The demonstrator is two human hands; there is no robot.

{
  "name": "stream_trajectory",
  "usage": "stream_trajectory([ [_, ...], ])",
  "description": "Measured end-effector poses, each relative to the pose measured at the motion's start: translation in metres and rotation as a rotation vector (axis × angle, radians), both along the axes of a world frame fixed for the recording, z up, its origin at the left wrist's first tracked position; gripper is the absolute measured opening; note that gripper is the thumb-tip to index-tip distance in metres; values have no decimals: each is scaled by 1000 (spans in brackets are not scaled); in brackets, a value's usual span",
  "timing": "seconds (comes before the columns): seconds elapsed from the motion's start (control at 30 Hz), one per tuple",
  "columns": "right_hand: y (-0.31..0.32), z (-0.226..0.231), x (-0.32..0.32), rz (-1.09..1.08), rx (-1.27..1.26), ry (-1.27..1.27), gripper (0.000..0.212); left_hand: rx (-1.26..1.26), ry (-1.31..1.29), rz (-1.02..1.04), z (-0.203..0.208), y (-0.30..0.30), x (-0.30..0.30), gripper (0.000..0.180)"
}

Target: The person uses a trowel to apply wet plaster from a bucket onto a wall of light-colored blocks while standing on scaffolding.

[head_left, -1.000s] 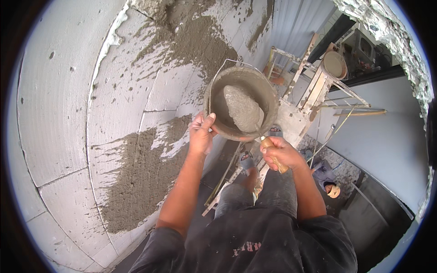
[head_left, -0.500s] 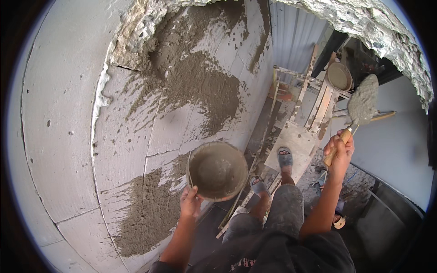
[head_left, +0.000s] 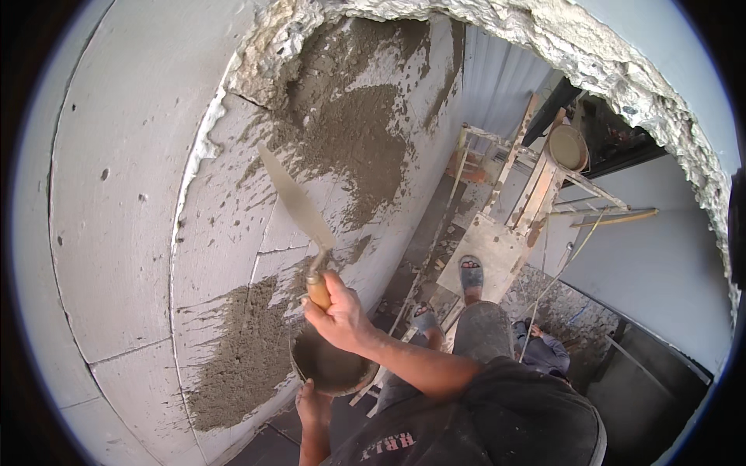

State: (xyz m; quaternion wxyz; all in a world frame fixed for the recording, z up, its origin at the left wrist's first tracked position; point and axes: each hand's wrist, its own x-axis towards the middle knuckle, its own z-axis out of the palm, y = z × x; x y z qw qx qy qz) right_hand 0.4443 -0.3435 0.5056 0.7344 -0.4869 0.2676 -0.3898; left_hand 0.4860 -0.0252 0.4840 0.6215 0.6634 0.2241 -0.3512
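My right hand (head_left: 342,314) is wrapped round the wooden handle of a pointed trowel (head_left: 295,203). The blade points up and left, close in front of the wall, with no heap of mortar showing on it. Below it, my left hand (head_left: 312,405) grips the rim of a round bucket (head_left: 364,382), partly hidden behind my right hand and wrist. Grey mortar coats the bucket's inside. Wet mortar (head_left: 361,136) is spread unevenly on the pale block wall (head_left: 124,256), and a second rough mortar patch (head_left: 237,357) lies lower down.
I stand on a narrow plank platform (head_left: 486,252) on scaffolding. Farther along it sits another mortar bucket (head_left: 568,147). A jagged broken wall edge (head_left: 598,66) arches overhead. Down at the right, a person (head_left: 544,353) is partly visible near rubble (head_left: 575,311).
My right hand has swung the trowel from the far right across to the wall on the left. The mortar heaped on its blade is gone. The bucket in my left hand has dropped lower.
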Motion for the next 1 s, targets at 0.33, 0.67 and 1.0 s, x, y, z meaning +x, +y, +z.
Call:
stream_trajectory([
  [0.33, -7, 40, -146, 962, -659, 1233, 34, -132, -285, -376, 17, -70, 8, 18],
  [0.67, 14, 117, -101, 972, -663, 1339, 26, -68, -1142, -827, 122, -137, 40, 16],
  [1.0, -50, 162, -137, 775, -370, 1314, 27, -291, -1089, -859, 159, -168, 47, 19],
])
